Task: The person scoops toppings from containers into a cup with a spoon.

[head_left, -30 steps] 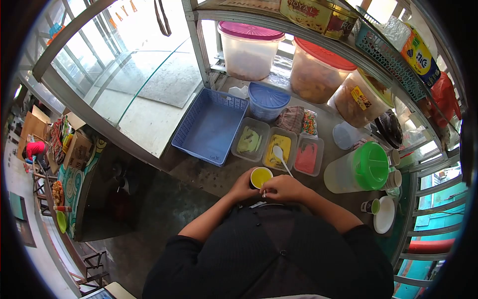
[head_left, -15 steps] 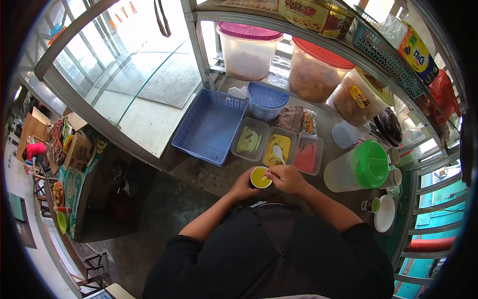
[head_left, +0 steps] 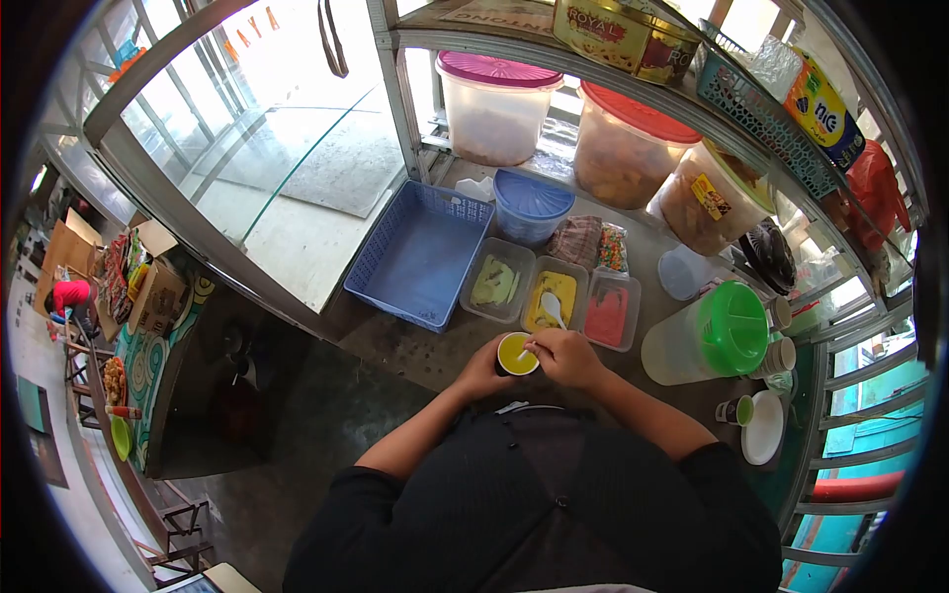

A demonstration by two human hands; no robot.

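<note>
Right below the camera is the person's dark-sleeved body, with both forearms reaching forward to the near edge of the counter. The left hand is wrapped round the side of a small cup of yellow filling, which stands upright at that near edge, just in front of the row of tubs. The right hand touches the cup's rim from the other side, its fingers drawn together and pinching a small white piece over the yellow; what that piece is, is too small to tell. Just beyond the cup three clear tubs lie side by side: the green tub, the yellow tub with a white spoon resting in it, and the red tub. To their left lies a blue basket; to their right stands a jug with a green lid. Behind the tubs is a blue-lidded pot, and farther back on the shelf stand a purple-lidded container and a red-lidded container.
</note>
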